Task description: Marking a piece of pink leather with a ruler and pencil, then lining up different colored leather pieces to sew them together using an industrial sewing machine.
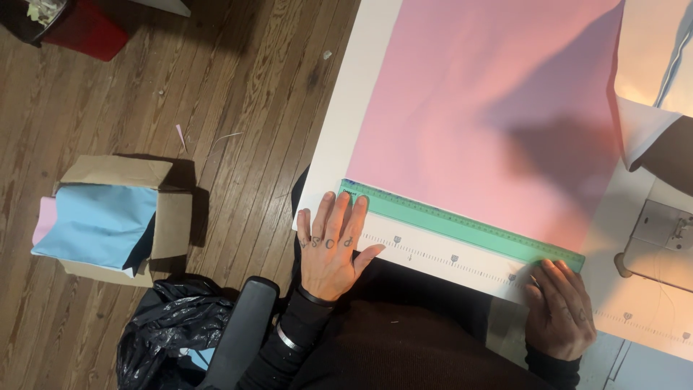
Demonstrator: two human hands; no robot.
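Note:
A large pink sheet of fabric (476, 108) lies flat on a white table (339, 137). Along its near edge sits a long green ruler (462, 225). My left hand (330, 242) lies flat, fingers spread, pressing the left end of the ruler and the table's edge. My right hand (557, 307) rests at the ruler's right end, fingers curled against it; whether it holds a small tool is hidden. A printed measuring scale (447, 260) runs along the table's front edge below the ruler.
A cardboard box (162, 224) with blue and pink fabric stands on the wooden floor at left. A black plastic bag (166, 325) and a chair armrest (242, 332) are beside me. A red bin (86, 29) sits far left. A sewing machine (660, 231) is at right.

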